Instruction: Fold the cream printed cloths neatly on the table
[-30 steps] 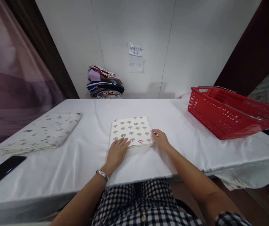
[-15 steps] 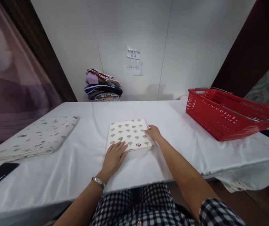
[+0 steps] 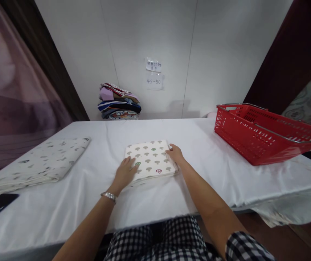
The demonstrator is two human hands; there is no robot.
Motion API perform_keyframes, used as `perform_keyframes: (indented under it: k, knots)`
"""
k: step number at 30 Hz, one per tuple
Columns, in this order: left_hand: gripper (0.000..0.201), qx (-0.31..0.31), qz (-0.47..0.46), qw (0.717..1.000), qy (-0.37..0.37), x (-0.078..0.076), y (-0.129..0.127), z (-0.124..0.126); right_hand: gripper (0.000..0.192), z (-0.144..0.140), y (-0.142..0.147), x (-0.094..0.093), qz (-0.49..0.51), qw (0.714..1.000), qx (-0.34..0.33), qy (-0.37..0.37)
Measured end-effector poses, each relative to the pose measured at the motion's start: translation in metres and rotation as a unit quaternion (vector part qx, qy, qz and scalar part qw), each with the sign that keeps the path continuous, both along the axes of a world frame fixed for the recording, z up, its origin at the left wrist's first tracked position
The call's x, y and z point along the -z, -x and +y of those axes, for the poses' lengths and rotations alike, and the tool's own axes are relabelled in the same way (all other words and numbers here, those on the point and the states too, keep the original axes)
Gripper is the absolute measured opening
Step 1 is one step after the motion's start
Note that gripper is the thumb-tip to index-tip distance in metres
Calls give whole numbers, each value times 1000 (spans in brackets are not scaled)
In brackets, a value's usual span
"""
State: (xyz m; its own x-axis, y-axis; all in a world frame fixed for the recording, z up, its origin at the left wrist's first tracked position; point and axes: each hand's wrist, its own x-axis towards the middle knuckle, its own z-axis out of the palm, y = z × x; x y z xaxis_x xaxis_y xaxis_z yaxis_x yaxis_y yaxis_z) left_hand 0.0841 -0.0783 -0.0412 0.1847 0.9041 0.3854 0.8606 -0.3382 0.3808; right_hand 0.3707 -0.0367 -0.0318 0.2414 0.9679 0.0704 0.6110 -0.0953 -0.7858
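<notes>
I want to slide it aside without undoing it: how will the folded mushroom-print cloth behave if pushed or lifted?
The mushroom-print cloth is thin folded fabric, so it is probably light and floppy, sagging when lifted. Pushed across the white table cover, it may bunch or drag it. The left hand and right hand at its edges suggest two-sided support helps.

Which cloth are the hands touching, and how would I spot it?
Find the white table, then its middle near the front edge. The small folded cloth lies there between the left hand and right hand. Unlike the paler folded cloth at the left, it shows mushrooms, some green and red.
</notes>
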Motion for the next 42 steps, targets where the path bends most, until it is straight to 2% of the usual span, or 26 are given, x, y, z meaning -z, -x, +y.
perform_keyframes:
  k: [4, 8, 12, 17, 22, 27, 30, 35, 42]
  knots:
    - [46, -1, 4, 1000, 22, 23, 3, 9, 47, -6, 3, 6, 19, 999, 6, -35]
    - [47, 12, -4, 1000, 18, 29, 6, 9, 48, -10, 5, 12, 30, 997, 21, -70]
    - [47, 16, -18, 999, 31, 26, 6, 7, 50, -9, 5, 14, 38, 996, 22, -82]
    - [49, -3, -15, 996, 85, 21, 3, 5, 50, -5, 2, 15, 26, 998, 21, -49]
    - [46, -1, -11, 998, 69, 21, 2, 4, 60, 3, -5, 13, 13, 1000, -4, -4]
    - [48, -3, 8, 996, 84, 17, 2, 4, 66, 17, -6, 5, 29, 999, -3, 15]
    - [49, -6, 10, 996, 93, 15, 1, 4, 62, 23, -3, 2, 16, 1000, -4, 1]
    - [48, -12, -3, 995, 100, 16, 0, 1, 51, 21, 2, 9, 14, 997, 14, -78]
    - [49, -22, -53, 988, 141, 9, 8, 11, 53, 24, -5, 20, 31, 998, 9, -49]
